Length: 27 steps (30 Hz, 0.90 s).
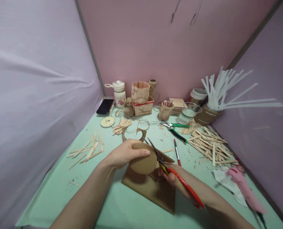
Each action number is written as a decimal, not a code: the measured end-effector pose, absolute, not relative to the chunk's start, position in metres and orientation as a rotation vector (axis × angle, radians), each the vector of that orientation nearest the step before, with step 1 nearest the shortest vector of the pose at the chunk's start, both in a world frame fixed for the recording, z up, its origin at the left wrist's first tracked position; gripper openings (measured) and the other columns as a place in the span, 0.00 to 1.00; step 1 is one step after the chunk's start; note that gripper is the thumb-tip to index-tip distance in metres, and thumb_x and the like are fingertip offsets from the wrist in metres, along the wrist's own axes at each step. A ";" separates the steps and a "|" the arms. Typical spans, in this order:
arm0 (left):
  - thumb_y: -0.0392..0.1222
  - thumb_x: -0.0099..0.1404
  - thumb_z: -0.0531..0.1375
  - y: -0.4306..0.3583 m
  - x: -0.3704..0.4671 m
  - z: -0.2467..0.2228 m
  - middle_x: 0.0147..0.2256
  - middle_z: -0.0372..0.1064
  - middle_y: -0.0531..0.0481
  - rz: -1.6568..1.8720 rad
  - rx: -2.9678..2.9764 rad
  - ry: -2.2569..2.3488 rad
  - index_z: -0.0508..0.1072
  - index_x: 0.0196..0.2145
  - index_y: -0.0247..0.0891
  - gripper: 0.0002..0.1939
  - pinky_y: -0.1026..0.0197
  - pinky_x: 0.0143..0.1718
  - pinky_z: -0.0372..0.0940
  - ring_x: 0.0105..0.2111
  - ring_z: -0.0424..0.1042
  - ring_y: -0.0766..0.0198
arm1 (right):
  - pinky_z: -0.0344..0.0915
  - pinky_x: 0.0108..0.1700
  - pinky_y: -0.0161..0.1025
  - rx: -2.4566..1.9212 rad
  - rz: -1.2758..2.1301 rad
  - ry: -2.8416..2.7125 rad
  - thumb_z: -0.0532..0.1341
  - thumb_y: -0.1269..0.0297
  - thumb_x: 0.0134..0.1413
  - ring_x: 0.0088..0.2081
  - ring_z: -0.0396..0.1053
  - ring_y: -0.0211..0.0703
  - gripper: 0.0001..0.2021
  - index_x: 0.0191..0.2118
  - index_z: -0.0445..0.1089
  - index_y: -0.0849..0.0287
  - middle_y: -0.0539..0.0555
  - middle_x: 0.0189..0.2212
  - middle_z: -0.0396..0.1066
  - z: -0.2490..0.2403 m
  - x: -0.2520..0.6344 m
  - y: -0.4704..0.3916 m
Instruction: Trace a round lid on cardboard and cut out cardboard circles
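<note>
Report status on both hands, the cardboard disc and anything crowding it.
Left hand gripping cardboard disc. Right hand on red-handled scissors, blades parted near disc's edge. Brown cardboard flap close beside blades.

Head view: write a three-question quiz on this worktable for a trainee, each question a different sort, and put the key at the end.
1. Which hand grips the red-handled scissors?
2. What stands nearest the phone? (a) the pliers (b) the bottle (c) the glue gun
3. True or false: the left hand holds the round piece of cardboard.

Key: 1. the right hand; 2. b; 3. true.
</note>
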<state>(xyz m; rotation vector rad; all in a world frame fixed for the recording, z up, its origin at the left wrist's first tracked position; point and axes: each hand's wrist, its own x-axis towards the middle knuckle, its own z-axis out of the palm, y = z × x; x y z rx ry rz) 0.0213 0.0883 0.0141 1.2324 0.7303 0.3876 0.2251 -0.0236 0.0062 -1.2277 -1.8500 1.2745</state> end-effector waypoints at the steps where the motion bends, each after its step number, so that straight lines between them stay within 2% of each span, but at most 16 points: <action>1: 0.48 0.55 0.68 0.088 0.021 0.014 0.34 0.78 0.44 0.385 1.245 0.737 0.79 0.34 0.34 0.14 0.62 0.35 0.67 0.33 0.75 0.59 | 0.58 0.32 0.37 -1.224 1.288 -1.867 0.40 0.33 0.58 0.31 0.55 0.42 0.31 0.35 0.62 0.57 0.52 0.30 0.59 0.007 0.226 -0.024; 8: 0.48 0.55 0.68 0.091 0.021 0.012 0.34 0.78 0.47 0.334 1.276 0.765 0.78 0.35 0.34 0.14 0.62 0.35 0.68 0.33 0.75 0.60 | 0.56 0.30 0.36 -1.266 1.332 -1.893 0.40 0.29 0.54 0.30 0.54 0.41 0.32 0.33 0.59 0.57 0.50 0.29 0.58 0.006 0.228 -0.024; 11: 0.49 0.56 0.67 0.091 0.021 0.012 0.34 0.78 0.47 0.331 1.283 0.763 0.78 0.35 0.34 0.15 0.62 0.34 0.67 0.33 0.75 0.61 | 0.56 0.30 0.36 -1.296 1.320 -1.889 0.43 0.30 0.54 0.30 0.54 0.41 0.31 0.33 0.59 0.57 0.50 0.30 0.59 0.008 0.227 -0.024; 13: 0.49 0.56 0.67 0.090 0.021 0.013 0.34 0.78 0.47 0.330 1.300 0.770 0.78 0.35 0.35 0.15 0.63 0.34 0.67 0.33 0.75 0.60 | 0.58 0.32 0.37 -1.305 1.312 -1.900 0.48 0.35 0.57 0.31 0.56 0.43 0.26 0.33 0.59 0.56 0.51 0.31 0.60 0.011 0.227 -0.024; 15: 0.49 0.56 0.67 0.089 0.022 0.014 0.34 0.78 0.48 0.324 1.315 0.789 0.79 0.36 0.36 0.15 0.63 0.34 0.67 0.33 0.75 0.60 | 0.59 0.35 0.38 -1.323 1.318 -1.912 0.53 0.45 0.59 0.33 0.57 0.43 0.18 0.33 0.59 0.56 0.51 0.33 0.61 0.013 0.227 -0.024; 18: 0.49 0.55 0.67 0.088 0.022 0.015 0.34 0.78 0.49 0.308 1.315 0.813 0.79 0.35 0.37 0.14 0.64 0.33 0.68 0.33 0.75 0.61 | 0.60 0.36 0.38 -1.329 1.343 -1.921 0.57 0.57 0.56 0.33 0.58 0.43 0.09 0.34 0.60 0.56 0.50 0.33 0.62 0.012 0.229 -0.024; 20: 0.49 0.55 0.68 0.088 0.023 0.016 0.33 0.79 0.50 0.303 1.310 0.820 0.79 0.35 0.38 0.14 0.64 0.32 0.68 0.33 0.75 0.61 | 0.59 0.34 0.37 -1.345 1.343 -1.924 0.58 0.60 0.54 0.31 0.57 0.41 0.07 0.34 0.60 0.56 0.49 0.31 0.62 0.009 0.231 -0.025; 27: 0.48 0.54 0.68 0.088 0.022 0.013 0.31 0.78 0.50 0.326 1.267 0.787 0.79 0.33 0.36 0.13 0.66 0.31 0.67 0.31 0.75 0.63 | 0.55 0.26 0.36 -1.424 1.279 -1.848 0.59 0.54 0.56 0.24 0.54 0.39 0.12 0.29 0.64 0.56 0.48 0.22 0.61 -0.003 0.237 -0.030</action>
